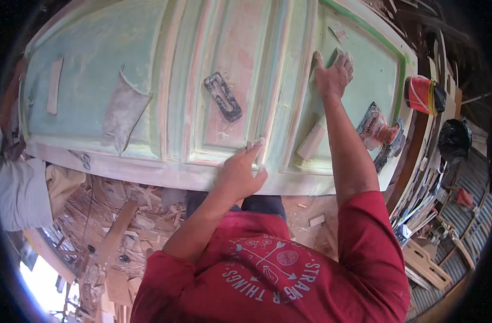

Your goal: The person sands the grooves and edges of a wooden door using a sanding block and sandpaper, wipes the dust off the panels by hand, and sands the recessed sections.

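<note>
A large panelled door (195,177), coated pale green with pinkish patches, lies in front of me. My left hand (239,171) rests at its near moulding, index finger stretched onto the groove and thumb apart; I make out nothing held. Farther right, my right hand (334,76) lies spread on the green right-hand panel, fingertips dusty. Whether something thin is under its fingers I cannot tell. Between the hands' sides, a black rectangular tool with a slotted middle (223,97) sits on the centre panel. A tan strip (312,141) lies below my right hand.
On the left panel are a creased grey sheet (126,110) and a narrow pale strip (55,86). A power tool with a clear, red-marked part (383,132) lies at the right edge, near a red-and-yellow container (424,96). Wood scraps (108,215) litter the floor.
</note>
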Tool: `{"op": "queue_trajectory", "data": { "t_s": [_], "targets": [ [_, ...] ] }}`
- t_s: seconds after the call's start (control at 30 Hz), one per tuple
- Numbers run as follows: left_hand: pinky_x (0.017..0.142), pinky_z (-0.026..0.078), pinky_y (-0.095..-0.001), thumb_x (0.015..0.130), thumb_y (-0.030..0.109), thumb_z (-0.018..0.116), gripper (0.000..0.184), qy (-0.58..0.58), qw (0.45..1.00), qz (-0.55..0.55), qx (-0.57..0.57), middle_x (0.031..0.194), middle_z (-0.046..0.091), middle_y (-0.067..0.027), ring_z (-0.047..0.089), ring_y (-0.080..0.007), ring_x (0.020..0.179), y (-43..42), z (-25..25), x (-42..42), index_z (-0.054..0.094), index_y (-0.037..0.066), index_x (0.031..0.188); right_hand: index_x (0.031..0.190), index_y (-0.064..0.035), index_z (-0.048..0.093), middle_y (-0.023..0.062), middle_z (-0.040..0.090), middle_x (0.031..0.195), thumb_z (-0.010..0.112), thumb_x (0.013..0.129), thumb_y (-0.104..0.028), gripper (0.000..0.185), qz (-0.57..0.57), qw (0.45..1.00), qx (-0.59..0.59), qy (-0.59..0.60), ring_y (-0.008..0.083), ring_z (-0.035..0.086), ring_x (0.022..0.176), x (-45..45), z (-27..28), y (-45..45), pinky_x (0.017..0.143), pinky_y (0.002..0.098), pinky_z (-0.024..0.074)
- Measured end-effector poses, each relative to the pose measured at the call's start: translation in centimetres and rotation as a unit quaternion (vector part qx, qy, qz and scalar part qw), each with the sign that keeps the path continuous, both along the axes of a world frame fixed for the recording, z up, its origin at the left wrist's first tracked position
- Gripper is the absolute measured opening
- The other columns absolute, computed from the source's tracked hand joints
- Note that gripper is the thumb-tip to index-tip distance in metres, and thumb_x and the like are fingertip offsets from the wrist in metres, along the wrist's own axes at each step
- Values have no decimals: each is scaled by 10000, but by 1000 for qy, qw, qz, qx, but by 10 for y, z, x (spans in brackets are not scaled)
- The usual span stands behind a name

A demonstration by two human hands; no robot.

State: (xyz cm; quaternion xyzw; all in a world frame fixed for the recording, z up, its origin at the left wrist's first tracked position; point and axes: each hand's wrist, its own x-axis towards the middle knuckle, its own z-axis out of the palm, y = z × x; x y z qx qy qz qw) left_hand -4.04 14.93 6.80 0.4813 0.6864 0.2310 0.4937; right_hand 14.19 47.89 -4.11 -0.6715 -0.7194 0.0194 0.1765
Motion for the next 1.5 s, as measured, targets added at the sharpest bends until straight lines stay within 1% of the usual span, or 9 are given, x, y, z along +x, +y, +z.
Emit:
{"op": "queue_trajectory", "data": {
  "t_s": [0.3,0.43,0.6,0.8,0.93,1.07,1.17,1.23,1.5],
  "targets": [
    [1125,522,-379,1026,82,753,738,-354,876,324,55,1389,662,-138,653,-206,1288,-27,1,-14,362,5,1647,1371,-42,713,72,751,1302,810,1010,-182,400,271,849,-312,328,170,670,1221,6,84,-176,1096,378,510],
    [1117,528,-378,1017,87,772,710,-448,830,331,24,1370,670,-144,657,-209,1283,-32,-3,-17,400,10,1617,1371,-7,699,64,738,1254,855,1008,-264,471,82,640,-561,519,155,674,1183,-33,120,-263,1056,349,529],
    [1108,538,-381,975,126,832,689,-282,945,167,0,1341,687,-149,679,-212,1257,-32,-2,-67,496,2,1565,1177,-43,709,-1,677,1106,912,890,-215,391,34,657,-445,608,130,633,1026,-35,105,-280,991,324,499],
    [1206,491,-480,912,235,880,787,-87,991,-43,90,1479,646,-268,637,-413,1392,8,-11,-104,520,-14,1566,1347,76,612,282,601,1524,758,846,-138,565,-73,734,-186,649,427,585,1450,-20,127,-265,1245,635,452],
    [1357,278,-531,919,281,831,1019,-128,971,-83,184,1777,235,-348,271,-509,1650,58,-46,-29,269,-25,1712,1138,4,631,222,691,1329,738,905,-94,274,-167,771,-207,578,304,714,1190,-6,128,-295,1003,476,637],
    [1369,224,-566,899,250,819,1079,-107,974,2,202,1783,101,-406,157,-584,1657,82,-57,10,192,-72,1716,1048,-28,645,105,715,1064,779,953,-141,199,-194,820,-214,493,159,656,792,-10,131,-317,745,304,545],
    [1373,215,-557,896,239,819,1100,-186,970,0,156,1787,104,-397,141,-568,1668,44,-47,9,163,-64,1726,1151,-29,680,99,718,1075,794,949,-192,283,-241,785,-222,526,160,661,804,6,125,-325,757,299,554],
    [1362,255,-545,893,236,829,1074,-193,973,-24,127,1777,177,-385,204,-534,1665,14,-38,3,210,-56,1720,1197,-22,687,107,720,1107,795,966,-158,290,-259,753,-251,551,163,679,855,9,129,-316,794,307,562],
    [1142,539,-431,971,129,789,573,-291,955,-35,38,1369,749,-230,730,-364,1292,-22,-24,-84,630,5,1507,1442,-54,623,154,694,1298,852,972,-163,534,5,968,-178,179,228,697,1128,-40,146,-250,993,381,560]
  ]
}}
